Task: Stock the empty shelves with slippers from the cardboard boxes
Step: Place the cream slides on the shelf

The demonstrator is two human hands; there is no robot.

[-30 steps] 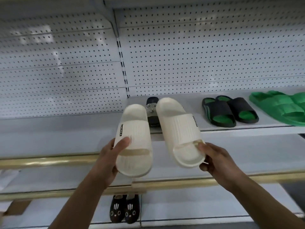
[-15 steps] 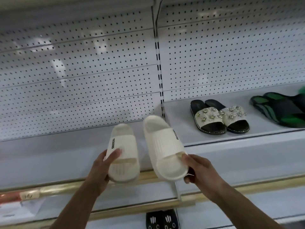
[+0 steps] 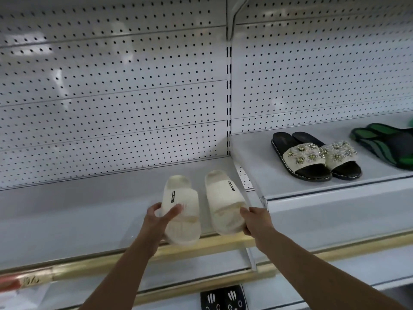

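Two cream slide slippers lie side by side at the right end of the white left shelf (image 3: pixel 78 211), toes pointing at the pegboard. My left hand (image 3: pixel 158 220) grips the left cream slipper (image 3: pixel 181 198) near its heel, thumb across the strap. My right hand (image 3: pixel 254 222) holds the right cream slipper (image 3: pixel 223 204) at its heel end. Both heels reach the shelf's gold front rail (image 3: pixel 219 245). Whether the soles rest fully on the shelf is unclear.
The right shelf (image 3: pixel 301 193), set slightly higher, carries a black pair with jewelled cream straps (image 3: pixel 312 156) and a black-and-green pair (image 3: pixel 388 146). A slotted upright (image 3: pixel 228 86) divides the pegboard. On a lower shelf sits a black pair with white marks (image 3: pixel 223 298).
Both hands carried the cream slippers forward and down onto the left shelf. My view swung left, so the jewelled pair slid right and the bright green pair left the frame.
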